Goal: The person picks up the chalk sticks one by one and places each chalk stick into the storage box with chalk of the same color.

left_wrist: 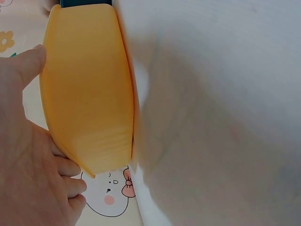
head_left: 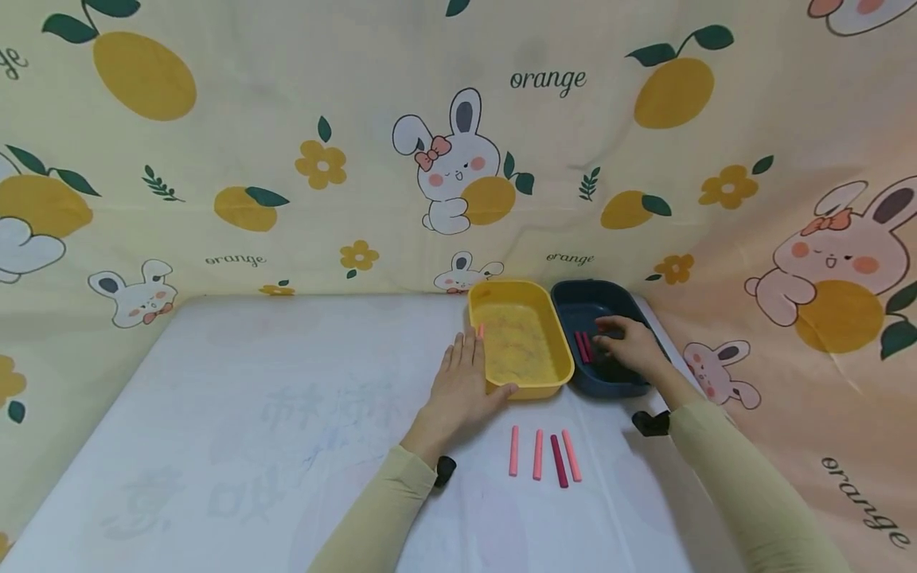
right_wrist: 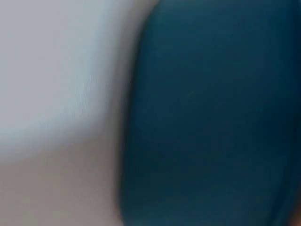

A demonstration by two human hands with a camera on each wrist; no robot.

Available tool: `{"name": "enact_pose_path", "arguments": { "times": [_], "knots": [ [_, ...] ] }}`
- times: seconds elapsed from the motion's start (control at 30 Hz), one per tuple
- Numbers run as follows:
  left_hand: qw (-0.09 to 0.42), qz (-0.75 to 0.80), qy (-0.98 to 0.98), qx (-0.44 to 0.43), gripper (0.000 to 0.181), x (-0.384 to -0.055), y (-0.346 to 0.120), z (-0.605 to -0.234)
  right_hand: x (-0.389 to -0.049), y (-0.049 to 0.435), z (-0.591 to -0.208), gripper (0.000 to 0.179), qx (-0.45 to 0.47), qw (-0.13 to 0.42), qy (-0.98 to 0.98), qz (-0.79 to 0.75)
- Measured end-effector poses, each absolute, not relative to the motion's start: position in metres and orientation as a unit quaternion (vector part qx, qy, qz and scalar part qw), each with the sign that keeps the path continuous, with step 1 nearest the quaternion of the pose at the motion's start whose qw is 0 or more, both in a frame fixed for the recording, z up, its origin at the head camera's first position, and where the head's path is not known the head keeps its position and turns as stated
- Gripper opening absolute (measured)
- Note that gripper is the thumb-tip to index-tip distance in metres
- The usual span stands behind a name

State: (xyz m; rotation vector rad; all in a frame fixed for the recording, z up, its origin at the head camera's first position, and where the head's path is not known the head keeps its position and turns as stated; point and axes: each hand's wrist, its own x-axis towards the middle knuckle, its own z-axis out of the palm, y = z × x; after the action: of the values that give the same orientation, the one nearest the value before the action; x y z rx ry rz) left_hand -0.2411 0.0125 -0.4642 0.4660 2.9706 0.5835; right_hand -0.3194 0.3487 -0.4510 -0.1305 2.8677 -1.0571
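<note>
My left hand (head_left: 462, 382) rests against the left side of a yellow plastic tray (head_left: 566, 362), its fingers extended along the rim and its thumb at the near corner. A pink chalk-like stick (head_left: 481, 330) shows just inside that tray beside the fingertips. Over the dark blue tray (head_left: 609, 390) is my right hand (head_left: 634, 346), fingers loosely bent and nothing visible between them. Left of those fingertips, two dark red sticks (head_left: 583, 348) lie in the blue tray. The right wrist view shows only the blurred tray wall (right_wrist: 211, 113); the fingers are out of its sight.
On the white table (head_left: 236, 398), in front of the trays, a dark red stick (head_left: 559, 461) lies among several pink sticks (head_left: 513, 451). The trays stand side by side. A printed cloth (head_left: 286, 119) with rabbits and oranges hangs behind and at the right.
</note>
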Motion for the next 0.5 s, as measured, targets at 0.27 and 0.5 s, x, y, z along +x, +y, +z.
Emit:
{"name": "enact_pose_path", "arguments": {
  "times": [0.27, 0.5],
  "knots": [
    [0.043, 0.194, 0.969, 0.148, 0.108, -0.241, 0.013, -0.461, -0.279, 0.335, -0.424, 0.046, -0.058, -0.014, 0.927, -0.371],
    [0.041, 0.193, 0.969, 0.152, 0.107, -0.243, 0.014, -0.459, -0.239, 0.324, -0.412, 0.04, -0.068, -0.045, 0.916, -0.392]
  ]
}}
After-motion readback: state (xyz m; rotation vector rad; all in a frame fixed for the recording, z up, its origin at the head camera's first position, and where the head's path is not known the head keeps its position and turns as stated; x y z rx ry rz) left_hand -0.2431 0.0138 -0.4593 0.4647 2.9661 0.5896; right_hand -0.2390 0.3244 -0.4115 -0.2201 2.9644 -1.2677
